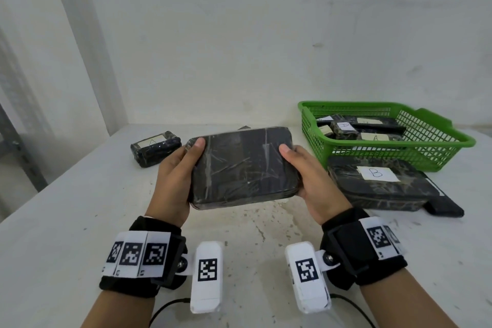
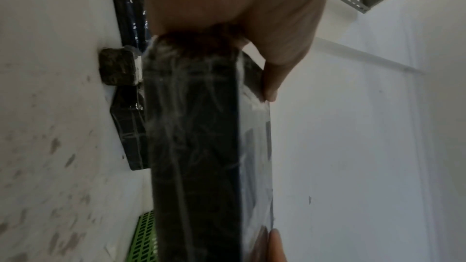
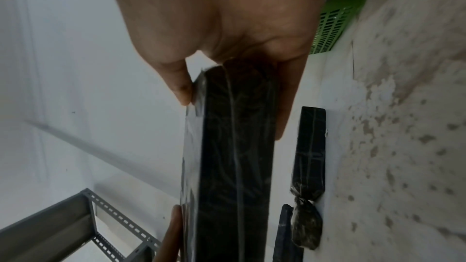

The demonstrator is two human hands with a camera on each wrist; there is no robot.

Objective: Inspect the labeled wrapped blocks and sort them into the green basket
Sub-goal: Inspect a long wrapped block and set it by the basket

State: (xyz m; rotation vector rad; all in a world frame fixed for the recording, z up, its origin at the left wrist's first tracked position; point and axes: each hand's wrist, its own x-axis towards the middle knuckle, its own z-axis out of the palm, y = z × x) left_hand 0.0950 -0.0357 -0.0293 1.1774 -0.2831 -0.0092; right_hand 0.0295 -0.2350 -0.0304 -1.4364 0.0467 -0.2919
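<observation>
Black wrist straps (image 1: 138, 255) carry white bands printed with square black codes; white camera boxes (image 1: 207, 275) trail thin black cables (image 1: 170, 306).

I held a block (image 1: 243, 168) above the table (image 1: 66, 221), my left hand (image 1: 173, 181) on its left end and my right hand (image 1: 311, 184) on its right end, thumbs on top. Behind and left of it a small block (image 1: 155, 150) lay on the table, apart from the rest. To the right the basket (image 1: 426, 152) sat near the wall with several blocks (image 1: 359, 128) inside, and just before it lay the B block (image 1: 380, 186) on the table.
</observation>
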